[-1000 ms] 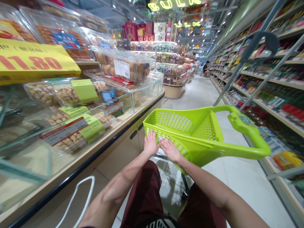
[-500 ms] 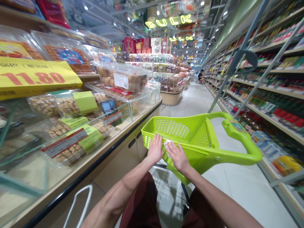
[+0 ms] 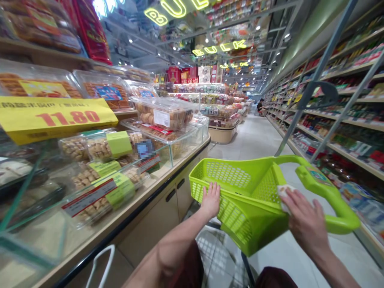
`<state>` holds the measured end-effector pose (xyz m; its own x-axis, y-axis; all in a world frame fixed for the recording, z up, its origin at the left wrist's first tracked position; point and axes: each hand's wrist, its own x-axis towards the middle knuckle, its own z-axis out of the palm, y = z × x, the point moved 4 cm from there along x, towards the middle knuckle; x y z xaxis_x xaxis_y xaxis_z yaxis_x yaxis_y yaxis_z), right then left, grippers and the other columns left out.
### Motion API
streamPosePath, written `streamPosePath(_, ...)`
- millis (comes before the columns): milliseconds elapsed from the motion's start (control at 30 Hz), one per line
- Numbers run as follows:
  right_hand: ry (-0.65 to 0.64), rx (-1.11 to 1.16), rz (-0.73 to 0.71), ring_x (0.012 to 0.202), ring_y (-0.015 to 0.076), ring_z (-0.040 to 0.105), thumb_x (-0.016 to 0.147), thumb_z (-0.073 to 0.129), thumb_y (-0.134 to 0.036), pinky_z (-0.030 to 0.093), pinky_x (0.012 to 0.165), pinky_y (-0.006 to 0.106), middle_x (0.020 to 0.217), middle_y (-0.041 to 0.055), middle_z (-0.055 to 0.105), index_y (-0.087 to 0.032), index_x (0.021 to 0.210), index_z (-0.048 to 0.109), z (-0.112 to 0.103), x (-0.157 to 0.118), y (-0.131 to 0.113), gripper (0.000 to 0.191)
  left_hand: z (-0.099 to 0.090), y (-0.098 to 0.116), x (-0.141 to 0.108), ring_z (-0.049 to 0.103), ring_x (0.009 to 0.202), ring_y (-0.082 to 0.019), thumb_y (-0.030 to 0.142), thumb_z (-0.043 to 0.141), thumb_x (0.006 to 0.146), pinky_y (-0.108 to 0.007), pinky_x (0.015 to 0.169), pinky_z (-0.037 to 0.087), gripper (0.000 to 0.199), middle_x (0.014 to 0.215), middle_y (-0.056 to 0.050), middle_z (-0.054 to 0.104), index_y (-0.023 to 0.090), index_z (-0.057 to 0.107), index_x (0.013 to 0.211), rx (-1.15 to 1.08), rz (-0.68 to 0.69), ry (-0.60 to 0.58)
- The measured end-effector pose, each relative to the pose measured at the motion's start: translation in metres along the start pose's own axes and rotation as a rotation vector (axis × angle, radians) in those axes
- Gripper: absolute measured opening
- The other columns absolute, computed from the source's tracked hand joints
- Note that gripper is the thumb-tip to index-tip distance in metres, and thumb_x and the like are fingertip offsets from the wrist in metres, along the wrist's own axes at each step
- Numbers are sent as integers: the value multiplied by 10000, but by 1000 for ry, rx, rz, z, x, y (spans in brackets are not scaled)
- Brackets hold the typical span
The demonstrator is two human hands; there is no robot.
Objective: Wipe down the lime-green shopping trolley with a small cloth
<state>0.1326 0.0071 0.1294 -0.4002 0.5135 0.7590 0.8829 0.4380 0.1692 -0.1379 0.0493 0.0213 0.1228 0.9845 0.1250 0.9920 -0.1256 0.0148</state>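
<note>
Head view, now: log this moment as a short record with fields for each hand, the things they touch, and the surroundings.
place: supermarket aisle, under a neon BULK sign
left hand: open, resting on the near rim of the lime-green plastic shopping basket
right hand: on a white tissue or cloth at the basket's right end
beside: glass display counter of boxed biscuits, yellow 11.80 price sign
far: stocked shelves, a person down the aisle
</note>
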Motion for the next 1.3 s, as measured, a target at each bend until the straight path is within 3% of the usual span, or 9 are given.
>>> streamPosePath(167,112,-16,343,1301,219,265,780,325,-166,126,1046,478,1377,87,375,-236,1298,418,-46,-5,55,530,1,8,12,30,1346,-280,227,436,701,-531,1056,130,777,1474,-128,80,75,105,1388,-12,1,-16)
streamPosePath(233,121,-9,420,1307,190,249,783,290,-185,151,1028,474,1391,55,357,-277,1333,361,-50,-12,70,563,1,12,14,14,1345,-291,238,459,683,-538,1054,126,811,1473,-137,67,66,95,1388,-16,-2,-25)
streamPosePath(300,146,-36,380,1272,203,316,781,277,-230,234,964,482,1352,82,411,-272,1328,372,-43,-17,78,556,1,16,15,13,1344,-296,242,463,683,-541,1052,126,815,1471,-144,68,58,95,1387,-26,-1,-28)
streamPosePath(433,121,-136,130,1110,289,471,745,337,-283,336,838,482,1169,189,550,-172,1213,497,-4,-11,60,507,-3,20,17,33,1343,-297,244,475,684,-543,1047,138,812,1468,-150,91,57,110,1384,-56,-9,-44)
streamPosePath(533,-41,-100,43,1093,252,488,725,392,-206,339,901,431,1177,121,560,-183,1122,532,28,1,20,421,-8,20,16,40,1344,-293,249,495,680,-548,1046,139,824,1471,-141,87,72,107,1386,-72,-14,-77)
streamPosePath(633,-108,-29,-19,1092,217,495,708,424,-144,330,929,387,1175,75,572,-195,1050,563,43,13,-13,372,-16,18,13,49,1346,-276,240,488,697,-549,1049,131,798,1472,-126,94,91,114,1386,-81,-4,-100)
streamPosePath(867,-53,-89,71,1054,244,522,760,392,-150,268,969,463,1201,121,548,-167,1101,533,37,16,13,369,-33,20,10,74,1341,-297,307,552,681,-554,1055,99,805,1462,-159,119,74,195,1364,-168,-73,-116)
streamPosePath(1133,-137,104,31,1146,299,461,798,398,-282,329,948,492,1261,189,481,-92,1363,216,36,15,-26,623,-103,111,21,208,1319,-204,380,379,837,-454,1077,173,528,1426,-103,274,161,315,1313,-669,251,231)
streamPosePath(1300,-160,349,223,1056,221,550,822,355,-253,448,860,340,1244,140,508,-128,1394,122,19,19,0,631,-102,152,32,456,1145,-215,443,230,884,-493,999,296,478,1252,-84,502,185,392,1253,-782,285,46)
